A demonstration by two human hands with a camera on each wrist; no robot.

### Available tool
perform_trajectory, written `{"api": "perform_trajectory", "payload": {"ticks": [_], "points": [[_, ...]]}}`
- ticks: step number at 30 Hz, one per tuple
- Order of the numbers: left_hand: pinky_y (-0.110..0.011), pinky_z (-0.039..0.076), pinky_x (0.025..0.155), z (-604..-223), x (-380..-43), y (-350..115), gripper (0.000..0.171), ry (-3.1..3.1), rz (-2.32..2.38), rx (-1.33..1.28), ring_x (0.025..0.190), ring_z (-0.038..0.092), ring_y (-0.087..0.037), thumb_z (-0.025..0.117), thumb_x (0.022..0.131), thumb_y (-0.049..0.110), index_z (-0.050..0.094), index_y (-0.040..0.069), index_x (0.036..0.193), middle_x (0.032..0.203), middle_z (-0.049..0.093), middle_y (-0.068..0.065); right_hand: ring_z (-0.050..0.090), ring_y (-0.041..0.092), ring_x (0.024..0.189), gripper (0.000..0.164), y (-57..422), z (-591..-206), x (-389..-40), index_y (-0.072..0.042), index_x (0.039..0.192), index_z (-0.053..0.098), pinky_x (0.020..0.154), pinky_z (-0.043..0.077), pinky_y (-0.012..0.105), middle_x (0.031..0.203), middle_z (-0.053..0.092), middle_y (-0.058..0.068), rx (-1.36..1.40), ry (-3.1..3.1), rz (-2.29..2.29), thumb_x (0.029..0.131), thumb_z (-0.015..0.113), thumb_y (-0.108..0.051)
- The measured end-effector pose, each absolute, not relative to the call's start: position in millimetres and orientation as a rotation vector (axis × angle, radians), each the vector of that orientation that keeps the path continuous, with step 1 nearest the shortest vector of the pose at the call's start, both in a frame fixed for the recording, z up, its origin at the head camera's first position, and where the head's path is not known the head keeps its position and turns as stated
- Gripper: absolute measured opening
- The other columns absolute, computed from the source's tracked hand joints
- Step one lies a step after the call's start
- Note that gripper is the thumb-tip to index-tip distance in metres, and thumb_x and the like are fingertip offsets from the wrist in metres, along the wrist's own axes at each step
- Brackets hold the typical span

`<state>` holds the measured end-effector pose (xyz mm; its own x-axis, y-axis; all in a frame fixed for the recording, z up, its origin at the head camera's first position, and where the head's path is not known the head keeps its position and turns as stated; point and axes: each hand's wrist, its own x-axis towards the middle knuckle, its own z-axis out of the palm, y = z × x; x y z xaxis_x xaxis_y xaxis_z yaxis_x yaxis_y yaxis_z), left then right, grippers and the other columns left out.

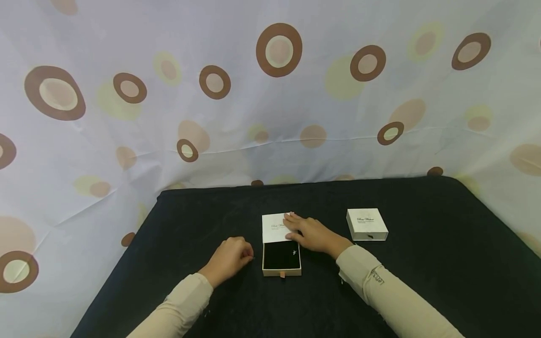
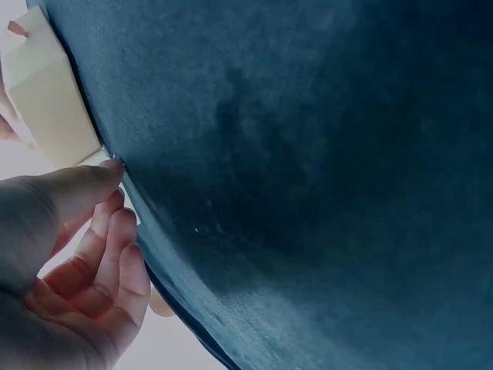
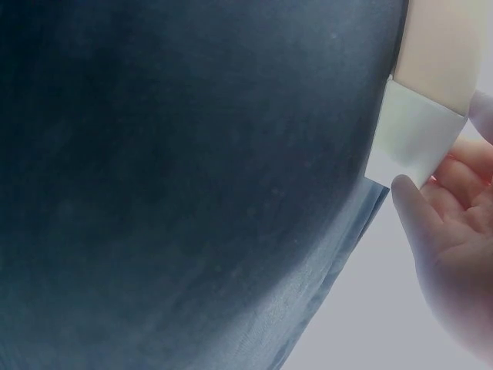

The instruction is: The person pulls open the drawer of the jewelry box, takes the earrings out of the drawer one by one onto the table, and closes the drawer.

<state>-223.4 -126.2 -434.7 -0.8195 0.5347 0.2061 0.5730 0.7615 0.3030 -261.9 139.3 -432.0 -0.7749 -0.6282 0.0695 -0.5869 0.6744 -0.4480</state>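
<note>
My left hand point(image 1: 230, 258) is just left of an open white gift box. Thumb and forefinger pinch a tiny shiny piece point(image 2: 117, 160), mostly hidden by the fingertips; I cannot tell its kind. The box's drawer point(image 1: 282, 272) is pulled out toward me, with a black pad inside and an orange tab in front. On the pad's right side lies a small silvery star-shaped piece of jewellery point(image 1: 294, 252). Fairly straight fingers of my right hand point(image 1: 314, 233) rest over the right part of the white printed sleeve point(image 1: 272, 230); one fingertip touches its side in the right wrist view.
A second white box point(image 1: 367, 224), closed and printed alike, sits on the right with a dark tab facing me. Black cloth point(image 1: 422, 263) covers the table. Behind it hangs a pale curtain point(image 1: 236, 117) with brown and yellow circles.
</note>
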Motion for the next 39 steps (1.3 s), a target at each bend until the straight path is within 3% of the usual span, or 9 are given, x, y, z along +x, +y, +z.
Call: {"api": "perform_trajectory", "payload": {"ticks": [12,39], "points": [[-0.023,0.046,0.056,-434.9,-230.5,-125.0,0.006,-2.848,-0.532,-0.782,0.064,0.053,-0.009,0.075,0.08,0.004,0.072,0.009,0.078,0.071,0.057,0.002,0.023,0.033,0.142,0.055,139.1,-432.7,-262.6,0.0,0.143,0.038,0.111,0.027,0.053,0.153,0.03,0.017,-1.019,2.788,-0.713,0.099,0.051,-0.029],[-0.022,0.047,0.056,-436.4,-231.2,-125.2,0.004,-2.836,-0.548,-0.782,0.065,0.055,-0.008,0.075,0.081,0.006,0.073,0.009,0.08,0.072,0.058,0.002,0.024,0.033,0.142,0.055,139.5,-433.3,-263.1,0.001,0.143,0.039,0.111,0.027,0.052,0.152,0.031,0.016,-1.014,2.796,-0.714,0.099,0.052,-0.029]]}}
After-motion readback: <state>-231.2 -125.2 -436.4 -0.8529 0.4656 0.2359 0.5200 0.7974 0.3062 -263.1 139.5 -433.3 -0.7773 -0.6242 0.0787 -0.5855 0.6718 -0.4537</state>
